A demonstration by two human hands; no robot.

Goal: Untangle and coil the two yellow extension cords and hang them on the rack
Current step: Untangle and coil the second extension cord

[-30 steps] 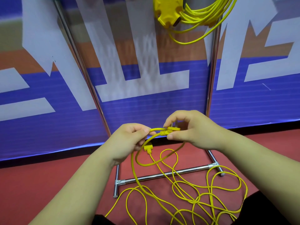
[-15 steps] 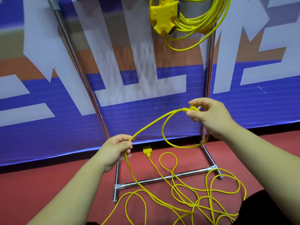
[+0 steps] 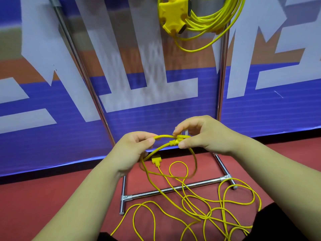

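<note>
From the head camera: the hands come back together. Half a second ago the right hand (image 3: 201, 134) was up high with the cord end (image 3: 180, 139) and the left hand (image 3: 132, 150) was low, drawing out a length. Now they meet in front of the rack (image 3: 221, 84), and a loop (image 3: 194, 164) hangs closed beneath them. Right thumb and fingers pinch the cord end; left thumb and forefinger pinch the cord just beside it, the other fingers curled.

That looks like one turn of the coil made, and only an early one. Most of the loose cord (image 3: 205, 206) lies in crossing loops on the red floor (image 3: 43, 197), draped over the rack's base bar, with its plug (image 3: 156, 160) near the foot of the banner (image 3: 156, 110). Up top, the coiled cord (image 3: 213, 23) hangs on the rack already: one done, one to go.
</note>
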